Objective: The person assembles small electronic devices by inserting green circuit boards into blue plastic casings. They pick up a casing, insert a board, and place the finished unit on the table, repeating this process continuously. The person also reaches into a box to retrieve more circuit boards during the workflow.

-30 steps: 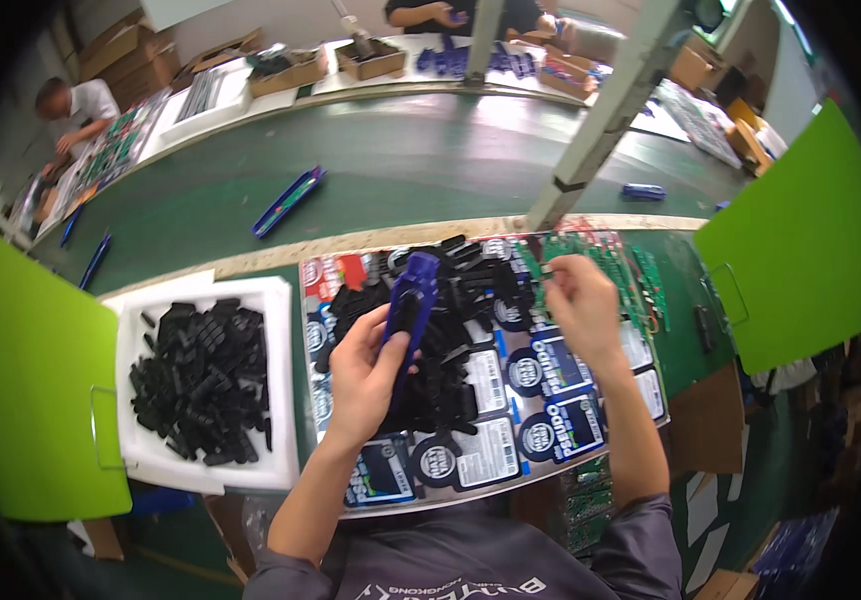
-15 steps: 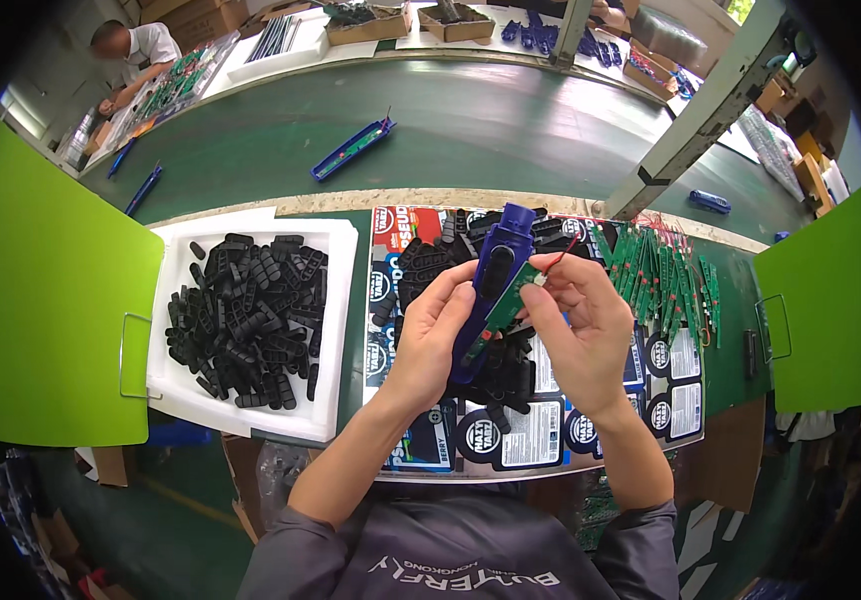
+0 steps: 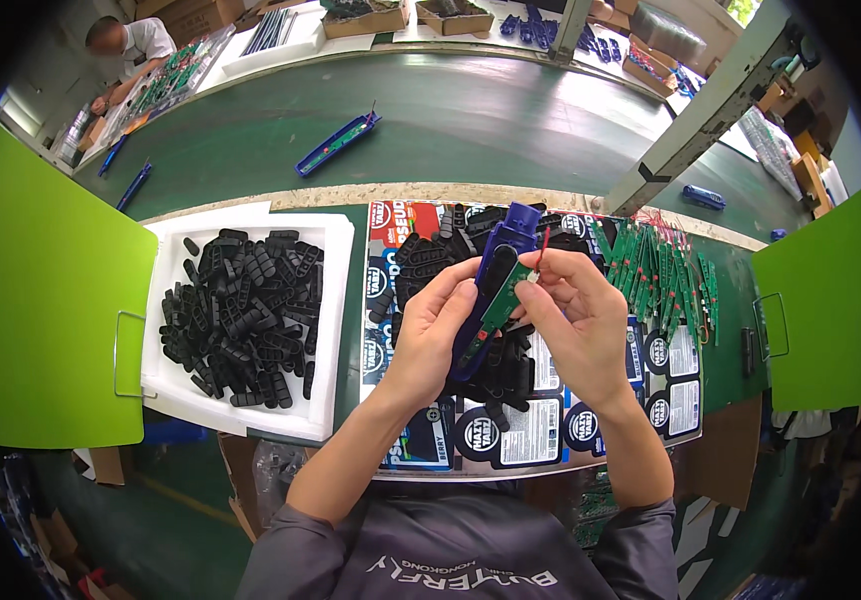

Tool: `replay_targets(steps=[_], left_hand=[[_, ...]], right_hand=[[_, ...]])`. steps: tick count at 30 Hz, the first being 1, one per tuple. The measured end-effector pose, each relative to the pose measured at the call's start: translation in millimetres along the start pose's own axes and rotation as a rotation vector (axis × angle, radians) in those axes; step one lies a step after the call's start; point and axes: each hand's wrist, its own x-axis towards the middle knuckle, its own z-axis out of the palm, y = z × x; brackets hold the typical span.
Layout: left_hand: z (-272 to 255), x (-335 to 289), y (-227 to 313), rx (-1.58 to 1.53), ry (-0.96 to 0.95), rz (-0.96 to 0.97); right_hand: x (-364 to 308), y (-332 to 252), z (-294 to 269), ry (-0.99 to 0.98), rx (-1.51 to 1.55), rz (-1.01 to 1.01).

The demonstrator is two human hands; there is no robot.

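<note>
the left hand (image 3: pixel 432 330) is curled round a blue case (image 3: pixel 522 216), thumb along its near side, fingers closed in behind. it's a long, smooth, glossy plastic shell, tilted with its narrower neck up and to the right, held over the middle of the table sheet. a matt black oval pad (image 3: pixel 496 272) sits on its face. and in comes the right hand (image 3: pixel 582 325), thumb and fingertips nearly together, pinching the top of a slim green circuit board (image 3: pixel 498 310)! that board runs along the case's right side, lower end against the blue plastic; how deep it sits, i cannot tell. a thin red wire (image 3: pixel 547 240) pokes up beside the fingertips.

beneath, a shiny printed sheet (image 3: pixel 510 447) carries a loose heap of black rubbery-looking pieces (image 3: pixel 430 255). over on the left, a white foam-like tray (image 3: pixel 338 290) with thick walls is piled with ridged, rounded black pads (image 3: pixel 240 315). to the right, more narrow green boards (image 3: pixel 655 275) fan out in a tangle with red wires. 2 lime panels (image 3: pixel 50 300) flank it all, flat and smooth.
</note>
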Motion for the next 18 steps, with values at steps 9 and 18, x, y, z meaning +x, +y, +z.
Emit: replay_targets(steps=[9,18], left_hand=[[9.9,-0.4,-6.8,0.017,0.002,0.027],[13.9,-0.7,-12.4,0.144,-0.053,0.099]], right_hand=[[4.2,12.3,3.8,0.176,-0.519,-0.35],[4.3,30.6,7.3,0.254,-0.292,-0.213]])
